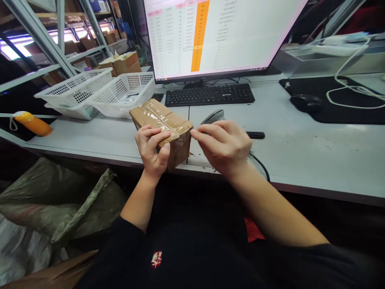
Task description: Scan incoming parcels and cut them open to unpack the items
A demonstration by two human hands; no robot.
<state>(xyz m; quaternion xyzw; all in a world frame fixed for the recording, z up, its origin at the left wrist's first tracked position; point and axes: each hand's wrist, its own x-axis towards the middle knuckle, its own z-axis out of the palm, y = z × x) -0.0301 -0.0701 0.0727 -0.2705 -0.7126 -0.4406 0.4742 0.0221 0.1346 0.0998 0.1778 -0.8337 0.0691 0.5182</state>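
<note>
A brown cardboard box (177, 154) with clear tape across its top is tilted at the front edge of the desk. My left hand (152, 150) grips its near left side, fingers over the taped top and thumb on the front. At the box's right corner, my right hand (225, 146) is closed, thumb and fingertips pinched together. What they pinch, if anything, is too small to make out. Behind that hand shows a grey rounded device (213, 116), mostly hidden, possibly a scanner. A black bar (255, 135) sticks out to the right of the hand.
A black keyboard (210, 95) lies below the monitor (228, 36). White plastic baskets (120, 94) stand at the left, near an orange bottle (34, 123). To the right, a mouse (306, 103) rests on a black mat (331, 114). Plastic sacks (60, 196) lie below the desk.
</note>
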